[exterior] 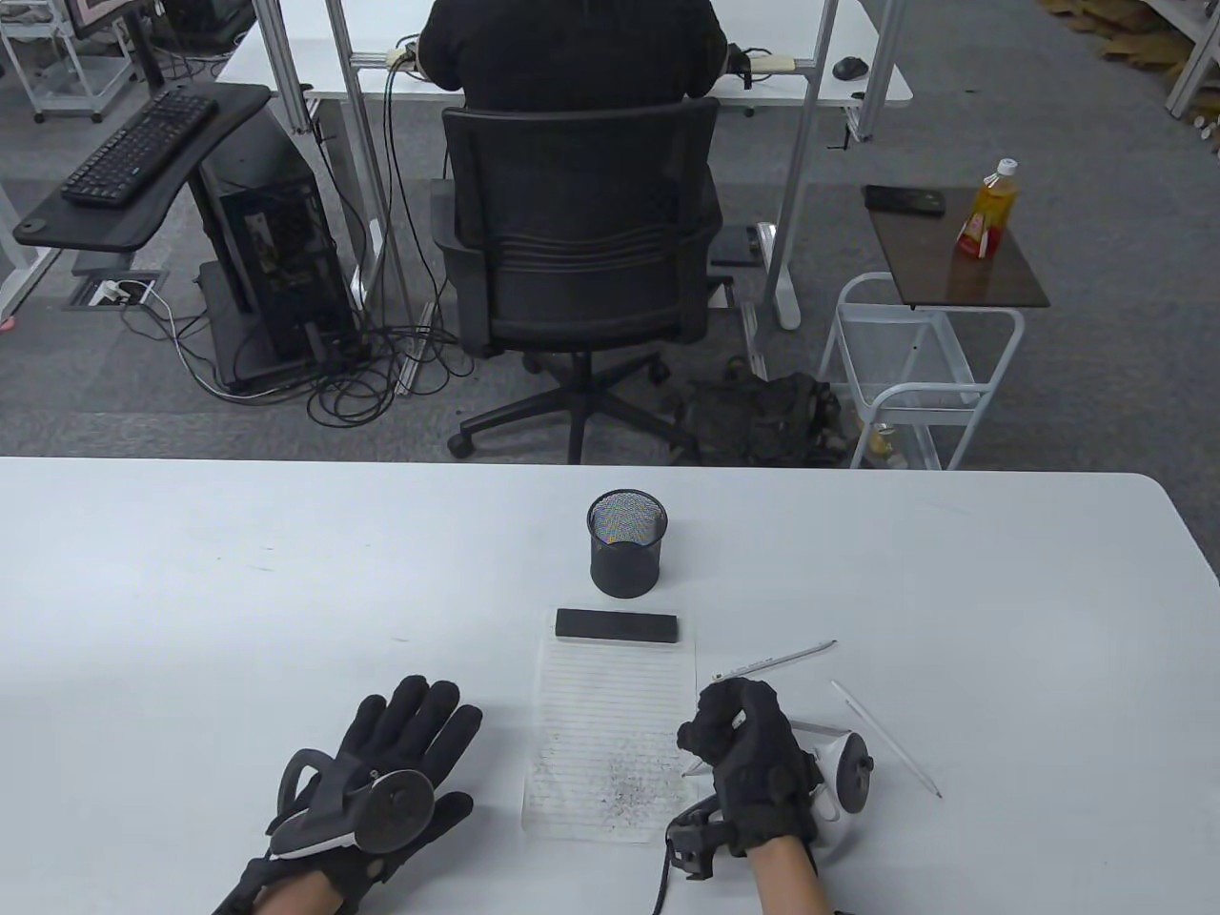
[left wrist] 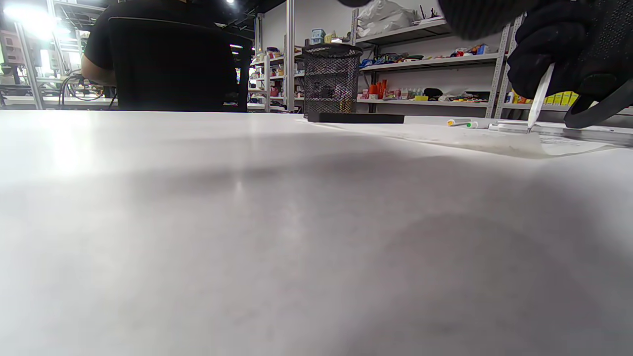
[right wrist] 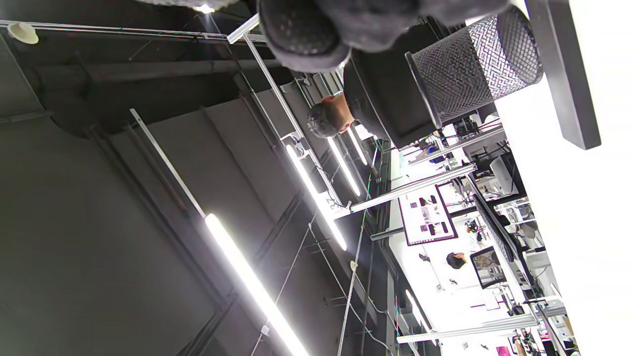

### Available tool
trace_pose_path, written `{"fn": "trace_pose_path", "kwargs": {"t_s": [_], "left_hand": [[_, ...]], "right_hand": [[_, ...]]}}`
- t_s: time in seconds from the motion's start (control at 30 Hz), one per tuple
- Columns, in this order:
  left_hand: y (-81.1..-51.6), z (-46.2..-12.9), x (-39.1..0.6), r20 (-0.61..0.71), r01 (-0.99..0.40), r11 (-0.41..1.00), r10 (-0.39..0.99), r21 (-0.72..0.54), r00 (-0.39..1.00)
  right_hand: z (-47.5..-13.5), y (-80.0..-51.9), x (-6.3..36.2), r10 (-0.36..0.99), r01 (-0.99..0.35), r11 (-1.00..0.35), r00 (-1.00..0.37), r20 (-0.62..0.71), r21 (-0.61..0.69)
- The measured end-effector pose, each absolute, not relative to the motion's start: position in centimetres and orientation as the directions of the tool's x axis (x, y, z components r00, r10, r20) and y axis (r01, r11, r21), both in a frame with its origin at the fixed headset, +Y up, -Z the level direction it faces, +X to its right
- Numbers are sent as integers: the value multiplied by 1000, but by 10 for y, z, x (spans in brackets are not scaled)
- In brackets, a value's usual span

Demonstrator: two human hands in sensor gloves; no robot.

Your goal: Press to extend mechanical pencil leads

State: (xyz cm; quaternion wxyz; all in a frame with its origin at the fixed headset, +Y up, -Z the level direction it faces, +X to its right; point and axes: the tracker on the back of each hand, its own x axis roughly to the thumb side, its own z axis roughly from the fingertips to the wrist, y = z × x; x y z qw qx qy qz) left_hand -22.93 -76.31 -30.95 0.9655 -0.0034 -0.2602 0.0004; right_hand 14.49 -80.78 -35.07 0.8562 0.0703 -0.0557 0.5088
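Note:
My right hand (exterior: pixel 713 739) grips a white mechanical pencil (left wrist: pixel 539 94), nearly upright, with its tip down on the lined paper sheet (exterior: pixel 610 724). The paper is marked with grey lead specks near the tip. My left hand (exterior: pixel 419 729) rests flat on the table with its fingers spread, holding nothing, left of the paper. Two more white pencils lie on the table: one (exterior: pixel 774 660) just beyond my right hand, one (exterior: pixel 886 739) to its right. In the right wrist view only my gloved fingertips (right wrist: pixel 306 29) show at the top edge.
A black mesh pen cup (exterior: pixel 626 543) stands beyond the paper. A black bar (exterior: pixel 618 625) lies across the paper's far edge. The white table (exterior: pixel 238 591) ends at a far edge, with a seated person in an office chair (exterior: pixel 581 238) behind it.

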Motion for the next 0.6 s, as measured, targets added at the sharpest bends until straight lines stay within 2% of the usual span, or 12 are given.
{"fn": "trace_pose_path", "kwargs": {"t_s": [0.6], "left_hand": [[-764,-309,-228,505,8,1000,-2,-9,863]], "right_hand": [[-351,-808,144,869,-886,459,463,173,65]]}}
